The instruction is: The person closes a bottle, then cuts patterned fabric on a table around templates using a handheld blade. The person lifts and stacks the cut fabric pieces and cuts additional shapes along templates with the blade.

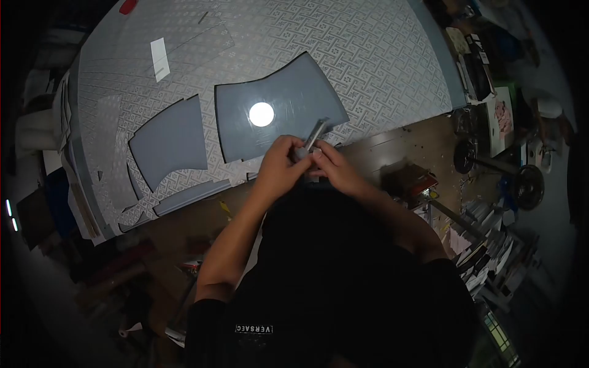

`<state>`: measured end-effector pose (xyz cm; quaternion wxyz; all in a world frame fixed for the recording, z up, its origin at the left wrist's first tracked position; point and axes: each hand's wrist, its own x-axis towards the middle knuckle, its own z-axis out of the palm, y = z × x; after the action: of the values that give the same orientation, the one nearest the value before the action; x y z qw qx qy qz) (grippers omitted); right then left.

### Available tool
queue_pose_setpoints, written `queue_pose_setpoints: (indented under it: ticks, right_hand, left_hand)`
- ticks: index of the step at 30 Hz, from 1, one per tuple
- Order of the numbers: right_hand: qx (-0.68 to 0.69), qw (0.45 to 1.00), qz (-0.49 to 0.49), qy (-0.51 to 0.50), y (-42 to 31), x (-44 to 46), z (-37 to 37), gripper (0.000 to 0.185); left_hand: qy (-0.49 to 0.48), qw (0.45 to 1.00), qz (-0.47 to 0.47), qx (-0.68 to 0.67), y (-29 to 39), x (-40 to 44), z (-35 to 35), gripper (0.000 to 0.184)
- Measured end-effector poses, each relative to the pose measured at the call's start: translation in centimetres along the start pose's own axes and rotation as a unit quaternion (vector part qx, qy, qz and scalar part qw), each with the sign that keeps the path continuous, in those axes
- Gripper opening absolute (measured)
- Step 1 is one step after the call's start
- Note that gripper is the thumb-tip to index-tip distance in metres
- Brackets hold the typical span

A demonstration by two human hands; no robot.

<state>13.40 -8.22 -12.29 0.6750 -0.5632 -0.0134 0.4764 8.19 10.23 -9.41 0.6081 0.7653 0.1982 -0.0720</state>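
Observation:
My left hand (283, 164) and my right hand (335, 169) meet at the table's near edge, fingers closed and thumbs close together. Between them they hold a slim shiny object (316, 134), which points up and to the right. Its lower end is hidden by the fingers, and its exact kind is unclear. Just beyond the hands lies a large grey panel (276, 92) with dark edges and a round bright spot on it. A smaller grey curved panel (172, 138) lies to its left.
The patterned table covering (380, 67) spreads beyond the panels. On it are a white strip (159, 59), a red object (128, 7) at the far left and narrow grey strips (191, 196) along the near edge. Stacked papers (497, 260) and a dark round-ended stand (529, 187) are at the right.

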Motion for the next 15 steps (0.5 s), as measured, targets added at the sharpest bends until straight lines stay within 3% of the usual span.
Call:
queue_pose_setpoints:
  ticks: [2, 5, 9, 11, 12, 14, 15]
  right_hand:
    - [0.035, 0.997, -0.046, 0.056, -1.1, -0.1, -0.9, 0.035]
    - [0.039, 0.982, -0.133, 0.126, -0.7, -0.4, -3.2, 0.034]
    - [0.045, 0.96, -0.104, 0.257, -2.0, -3.5, -6.3, 0.026]
    - [-0.128, 0.94, 0.017, 0.315, -0.8, -4.5, -9.9, 0.021]
    - [-0.124, 0.94, 0.017, 0.318, -0.3, -5.2, -10.3, 0.021]
    - [-0.368, 0.858, -0.05, 0.354, 0.7, -6.5, -10.5, 0.023]
    - [-0.364, 0.859, -0.049, 0.356, 1.2, -7.1, -10.4, 0.023]
  left_hand:
    - [-0.064, 0.98, 0.175, 0.068, 2.0, 0.6, 2.7, 0.036]
    - [-0.094, 0.963, 0.241, 0.074, 3.2, 2.0, 5.6, 0.042]
    - [-0.104, 0.932, 0.288, 0.196, 1.2, 4.1, 6.2, 0.045]
    - [-0.05, 0.913, 0.293, 0.281, 0.4, 4.9, 6.0, 0.044]
    - [-0.054, 0.912, 0.293, 0.282, 0.0, 5.1, 5.9, 0.044]
    - [-0.048, 0.887, 0.3, 0.349, -0.9, 5.6, 5.8, 0.047]
    - [-0.052, 0.885, 0.3, 0.352, -1.0, 5.3, 5.7, 0.047]
